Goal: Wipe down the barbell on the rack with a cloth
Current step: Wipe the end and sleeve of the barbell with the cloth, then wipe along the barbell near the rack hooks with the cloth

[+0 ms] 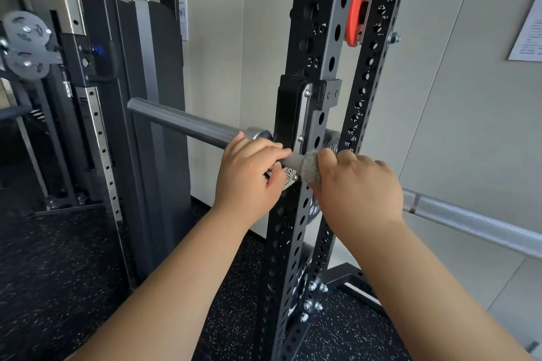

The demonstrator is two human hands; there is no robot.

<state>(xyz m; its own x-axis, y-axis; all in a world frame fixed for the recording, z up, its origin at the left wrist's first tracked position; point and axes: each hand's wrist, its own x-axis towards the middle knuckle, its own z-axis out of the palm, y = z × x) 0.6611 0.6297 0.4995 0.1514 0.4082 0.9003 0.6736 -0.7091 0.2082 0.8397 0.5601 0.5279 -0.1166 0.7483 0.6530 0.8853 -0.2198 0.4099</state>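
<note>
- One barbell (181,121) lay across the rack (319,38), resting in a black hook (289,114) on the front upright. Its smooth sleeve stuck out past the upright's left side and its knurled shaft ran off to the right.
- One grey cloth (309,167) was wrapped round the shaft just right of the hook, touching the bar.
- The right hand (357,187) was clamped over the cloth from above, fingers curled down round it and the shaft beneath.
- The left hand (249,176) gripped the bare bar just beside the collar, fingers curled over the top. The cloth sat between the two hands.
- An orange plate (356,12) hung high up between the rack's two perforated uprights.
- A black disc with white lettering (315,208) showed partly behind the front upright, below the bar.
- A cable machine with grey pulleys (26,44) stood well to the left.
- Speckled black flooring (73,258) lay under the rack's foot.
- A printed sheet (528,32) hung on the pale wall to the right.
</note>
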